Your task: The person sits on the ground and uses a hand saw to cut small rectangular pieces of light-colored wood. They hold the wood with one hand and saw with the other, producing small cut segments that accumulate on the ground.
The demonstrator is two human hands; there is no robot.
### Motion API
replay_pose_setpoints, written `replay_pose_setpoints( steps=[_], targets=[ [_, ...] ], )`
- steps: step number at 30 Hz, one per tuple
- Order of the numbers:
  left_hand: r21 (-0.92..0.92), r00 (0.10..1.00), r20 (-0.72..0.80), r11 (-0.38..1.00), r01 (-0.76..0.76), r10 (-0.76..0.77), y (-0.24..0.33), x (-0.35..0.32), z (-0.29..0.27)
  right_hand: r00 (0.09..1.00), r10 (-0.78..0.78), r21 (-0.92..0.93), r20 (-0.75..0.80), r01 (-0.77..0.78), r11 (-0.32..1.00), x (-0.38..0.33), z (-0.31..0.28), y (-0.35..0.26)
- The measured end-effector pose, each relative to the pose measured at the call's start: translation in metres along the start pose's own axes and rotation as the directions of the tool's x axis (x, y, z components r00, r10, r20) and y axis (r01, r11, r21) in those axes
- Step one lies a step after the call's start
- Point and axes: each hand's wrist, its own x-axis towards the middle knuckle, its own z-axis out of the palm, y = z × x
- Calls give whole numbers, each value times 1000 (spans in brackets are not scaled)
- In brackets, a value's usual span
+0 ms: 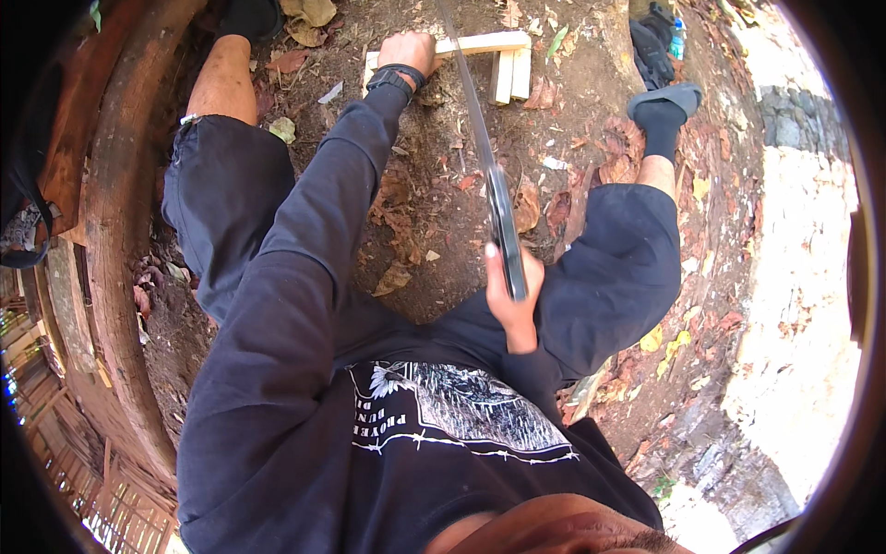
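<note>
1. Left hand (pixel 406 51) stretched far forward, fingers curled down onto a pale wood piece (pixel 480 43), pinning it to the ground; dark watch (pixel 395 78) on the wrist.
2. Right hand (pixel 510 295) drawn back near the lap, fingers wrapped tight round the dark handle of a machete (pixel 489 175); thumb laid along the grip.
3. Blade long and thin, running up from the right hand toward the wood, tip reaching out past the piece at the top edge; whether touching the wood or held just above it, cannot tell.
4. Judged from the layout: cutting in hand, not finished. Two short pale blocks (pixel 512 74) lying just beside the long piece, to its right, looking like sections already cut off. Long piece apparently whole under the left hand, so more left to do.
5. Surface: bare brown soil (pixel 434 212) littered with dry leaves (pixel 614 152) and small chips. No bench or chopping block visible under the wood.
6. Surroundings: outdoors. Seated with legs apart, dark shorts, black socks, sandal (pixel 666 96) on the right foot. Curved weathered timber (pixel 115 231) along the left. Sunlit stone and rock (pixel 794 305) on the right. Dark bag with a small bottle (pixel 657 46) at the top right.
</note>
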Motion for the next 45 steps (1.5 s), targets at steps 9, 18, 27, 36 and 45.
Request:
replay_pose_setpoints(
  steps=[9, 18, 27, 36, 45],
  targets=[
    [-5, 997, -51, 998, -67, 66, 0, -10, 8, 994, -102, 21, -41, 103, 994, 41, 15, 10],
    [4, 999, 6, 999, -44, 44, -5, 3, -2, 999, 29, 5, 18, -29, 1000, 9, 10, 19],
    [-24, 978, -202, 998, -64, 58, -1, -7, 34, 999, 36, -11, 15, -36, 999, 12, -6, -7],
    [-85, 933, -354, 990, -109, 73, 15, -45, 24, 997, 60, 66, -39, -57, 996, 21, 13, 20],
    [-348, 992, 94, 936, -48, 86, -6, -33, -7, 999, 31, 42, -30, -30, 999, 11, 13, 36]
  ],
)
